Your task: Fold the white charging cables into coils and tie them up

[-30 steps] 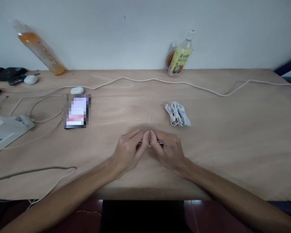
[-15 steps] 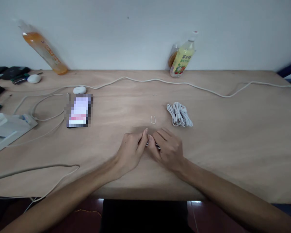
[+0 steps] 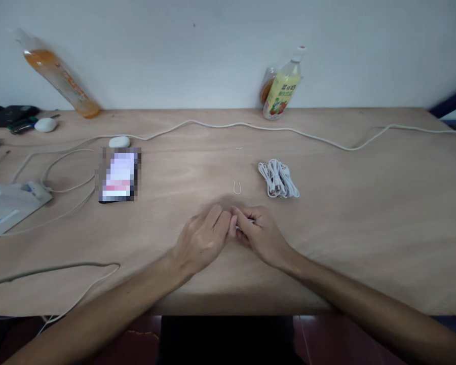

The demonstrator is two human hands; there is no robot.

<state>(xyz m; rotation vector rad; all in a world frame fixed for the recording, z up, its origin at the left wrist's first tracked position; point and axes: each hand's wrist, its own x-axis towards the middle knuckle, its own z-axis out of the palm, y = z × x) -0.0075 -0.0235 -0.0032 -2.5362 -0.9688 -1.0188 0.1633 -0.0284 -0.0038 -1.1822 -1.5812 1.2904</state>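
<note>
My left hand point(image 3: 202, 238) and my right hand point(image 3: 260, 235) meet at the middle of the wooden table point(image 3: 365, 228), fingertips touching. Between them they pinch a small thin object point(image 3: 238, 227), mostly hidden by the fingers; only a pale sliver shows. Just beyond the hands lies a small U-shaped wire piece point(image 3: 237, 187). A bundled white cable point(image 3: 278, 178) rests further back to the right.
A phone point(image 3: 118, 175) lies at the left, a white earbud case point(image 3: 119, 142) behind it. A long white cord point(image 3: 289, 131) crosses the table's back. A yellow bottle point(image 3: 281, 90) and an orange bottle point(image 3: 57, 73) lean on the wall. Packaging point(image 3: 7, 203) and cords lie far left.
Both hands stay together over the small object; the fingers have shifted, the right hand curling tighter and drawing slightly leftward against the left.
</note>
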